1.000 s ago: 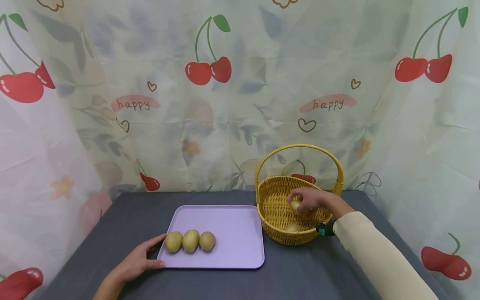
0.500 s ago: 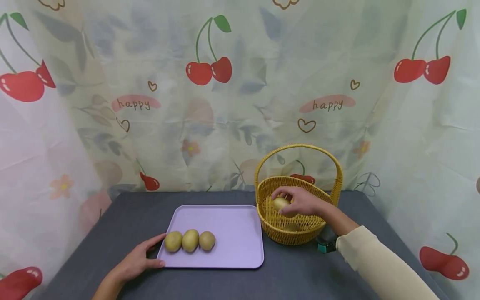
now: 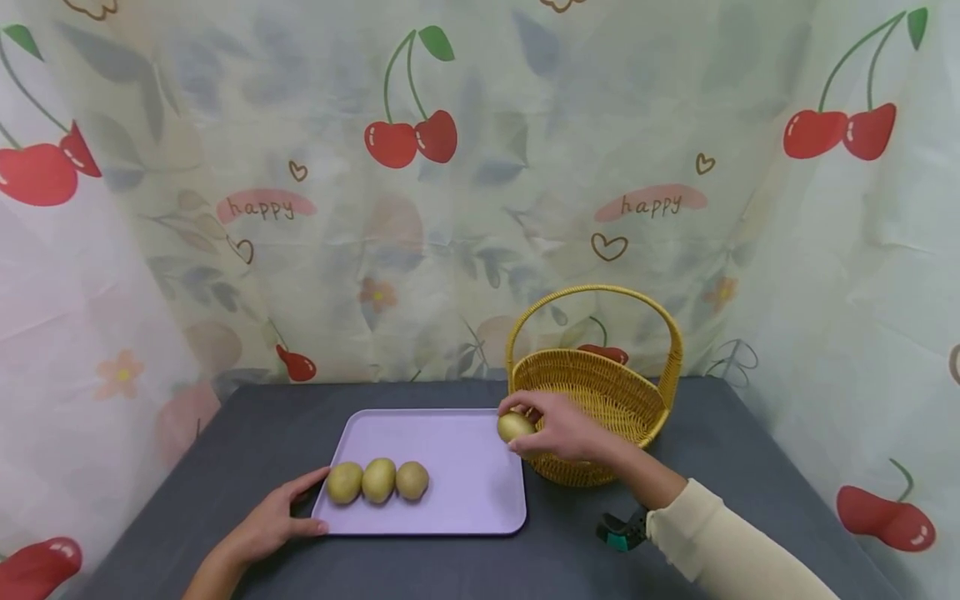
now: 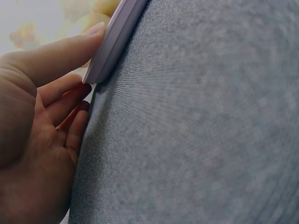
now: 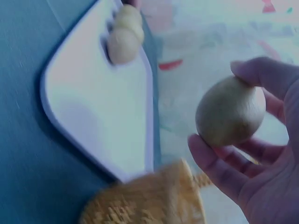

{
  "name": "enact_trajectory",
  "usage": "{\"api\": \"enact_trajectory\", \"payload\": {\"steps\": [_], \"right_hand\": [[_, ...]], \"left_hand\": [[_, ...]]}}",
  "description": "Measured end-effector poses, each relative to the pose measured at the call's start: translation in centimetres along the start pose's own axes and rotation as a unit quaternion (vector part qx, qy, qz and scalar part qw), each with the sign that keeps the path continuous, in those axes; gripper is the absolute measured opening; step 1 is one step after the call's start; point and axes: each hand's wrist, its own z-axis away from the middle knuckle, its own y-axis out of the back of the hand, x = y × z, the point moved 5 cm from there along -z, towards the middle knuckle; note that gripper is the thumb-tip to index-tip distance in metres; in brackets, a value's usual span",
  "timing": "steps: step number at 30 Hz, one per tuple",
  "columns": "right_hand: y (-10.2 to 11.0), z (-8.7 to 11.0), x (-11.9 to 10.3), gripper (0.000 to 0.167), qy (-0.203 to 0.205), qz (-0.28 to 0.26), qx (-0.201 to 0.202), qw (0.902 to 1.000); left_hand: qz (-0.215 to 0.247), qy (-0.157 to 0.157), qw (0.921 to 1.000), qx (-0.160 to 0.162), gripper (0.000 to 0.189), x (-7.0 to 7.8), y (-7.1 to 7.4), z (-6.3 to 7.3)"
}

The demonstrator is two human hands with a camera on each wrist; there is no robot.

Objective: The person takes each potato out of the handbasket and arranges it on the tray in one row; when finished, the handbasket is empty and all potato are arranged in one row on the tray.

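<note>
We see the oval yellow-brown potato (image 3: 514,427) out of the golden woven basket (image 3: 600,392).
A second ago it was inside; now the right hand (image 3: 561,429), fingers curled round it, holds it near the far right corner of the lilac rectangular tray (image 3: 471,500). The left hand (image 3: 264,525), loosely spread, still touches the tray's left edge.

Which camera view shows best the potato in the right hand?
The right wrist view: the potato appears largest there, mostly uncovered. The head view shows it smaller; the left wrist view, not at all.
</note>
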Motion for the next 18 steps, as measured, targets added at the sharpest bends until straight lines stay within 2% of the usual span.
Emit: {"api": "enact_trajectory", "payload": {"steps": [4,10,18], "right_hand": [[-1.9,-0.3,-0.7,0.038,-0.004,-0.010,0.011,0.9999],[-4.9,-0.8,-1.3,0.036,-0.005,0.021,0.033,0.9992],[-8.8,-2.2,-0.1,0.040,-0.027,0.038,0.015,0.9988]], "left_hand": [[-0.003,0.000,1.0000,-0.002,0.082,0.0,0.0,0.0],[-0.002,0.000,1.0000,-0.002,0.082,-0.1,0.0,0.0],[0.006,0.003,1.0000,-0.006,0.082,-0.1,0.0,-0.1]]}}
